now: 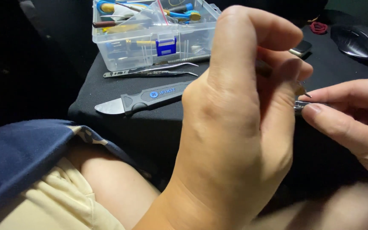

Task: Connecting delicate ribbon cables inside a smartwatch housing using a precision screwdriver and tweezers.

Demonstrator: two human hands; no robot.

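Small metal tool (300, 104) in right-hand grip (349, 115).

A small silvery metal tool (299, 105) is held level between the two hands, above the black table edge. Only a short stretch of its shaft is seen; the rest is hidden. A tiny pointed bit (306, 94) is seen just above it.

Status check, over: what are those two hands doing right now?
Left hand raised, fingers curled around something hidden. Right hand pinching a small metal piece. Grey opening tool, tweezers, clear toolbox untouched behind.
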